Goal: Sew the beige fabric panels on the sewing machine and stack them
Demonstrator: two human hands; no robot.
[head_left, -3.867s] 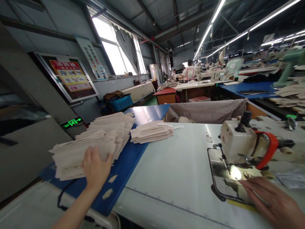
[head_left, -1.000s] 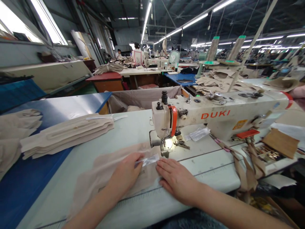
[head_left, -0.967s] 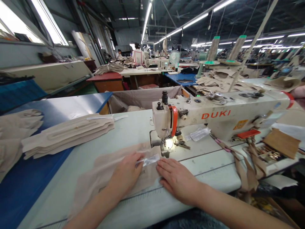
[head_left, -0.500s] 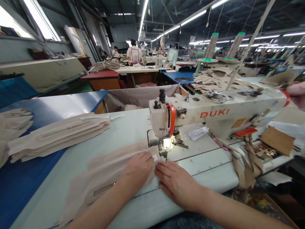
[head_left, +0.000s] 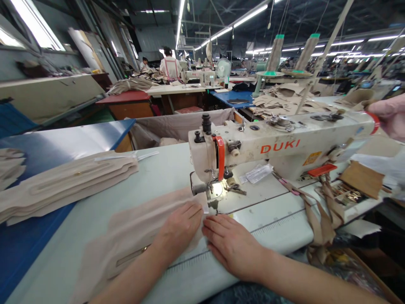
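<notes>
A pale beige fabric panel [head_left: 126, 219] lies on the sewing table, with a zipper [head_left: 131, 256] set in a slot partly covered by my left forearm. My left hand [head_left: 179, 228] rests palm down on the panel's right part, fingers laid out over the cloth. Beside it my right hand [head_left: 232, 245] lies flat at the panel's right edge, its fingertips close to the left ones. Both thumbs are largely hidden. A small white piece [head_left: 205, 207] shows by the left fingertips. Just beyond the hands stands the sewing machine [head_left: 247, 147], its needle area lit.
Stacked beige panels [head_left: 69, 181] sit at left, partly over a blue table [head_left: 41, 230]. Right of the needle are thread snips [head_left: 236, 188] and white labels [head_left: 257, 173]. Fabric strips [head_left: 319, 219] hang off the right edge. Another person's pink sleeve [head_left: 390, 114] reaches in at far right.
The view has shifted slightly, so the machine and table appear a little further left. Both hands keep their places on the fabric panel. More of the pink sleeve shows.
</notes>
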